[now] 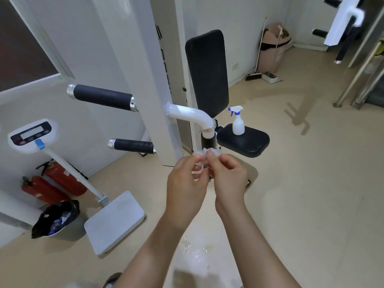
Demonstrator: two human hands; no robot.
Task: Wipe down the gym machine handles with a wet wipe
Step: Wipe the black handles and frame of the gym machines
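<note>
A crumpled white wet wipe is held in front of me, pinched between my left hand and my right hand. Both hands meet just below a short vertical black handle that hangs from the white bent tube of the gym machine. Two more black padded handles stick out to the left of the white column: an upper handle and a lower handle.
A white spray bottle stands on the black seat, with the black backrest behind. A weighing scale, two red extinguishers and a lined bin are at the left. Water drops lie on the floor.
</note>
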